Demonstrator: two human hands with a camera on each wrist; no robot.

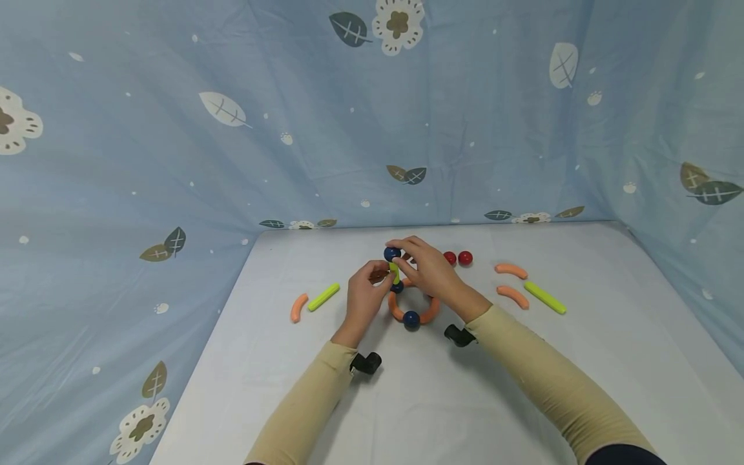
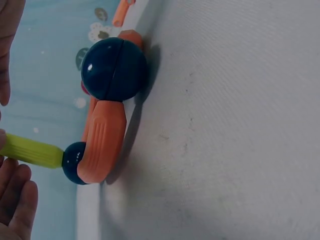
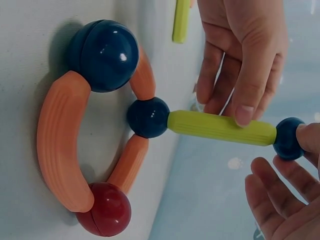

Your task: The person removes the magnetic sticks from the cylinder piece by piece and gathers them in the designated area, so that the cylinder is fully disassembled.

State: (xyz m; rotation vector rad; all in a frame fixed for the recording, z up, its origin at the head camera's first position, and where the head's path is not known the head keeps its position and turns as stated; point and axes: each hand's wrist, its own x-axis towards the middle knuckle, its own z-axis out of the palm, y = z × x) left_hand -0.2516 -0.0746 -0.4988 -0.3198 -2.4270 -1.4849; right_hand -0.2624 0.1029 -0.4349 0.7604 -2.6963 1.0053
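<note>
An upright green stick (image 3: pixel 220 127) stands on a blue ball (image 3: pixel 148 117) of a ring made of orange curved sticks (image 3: pixel 62 140). A larger-looking blue ball (image 1: pixel 411 320) sits at the ring's near side, and a red ball (image 3: pixel 107 210) joins the ring in the right wrist view. My left hand (image 1: pixel 365 294) pinches the green stick between thumb and fingers. Another blue ball (image 1: pixel 392 254) tops the stick, and my right hand (image 1: pixel 433 271) holds it with thumb and fingertips. In the head view, the right hand hides part of the ring.
Two red balls (image 1: pixel 465 258) lie behind the right hand. To the right are two orange curved sticks (image 1: pixel 511 270) and a green stick (image 1: pixel 544 297). On the left lie an orange curved stick (image 1: pixel 299 307) and a green stick (image 1: pixel 323 296). A blue patterned curtain (image 1: pixel 349 129) hangs behind the white table (image 1: pixel 442 413).
</note>
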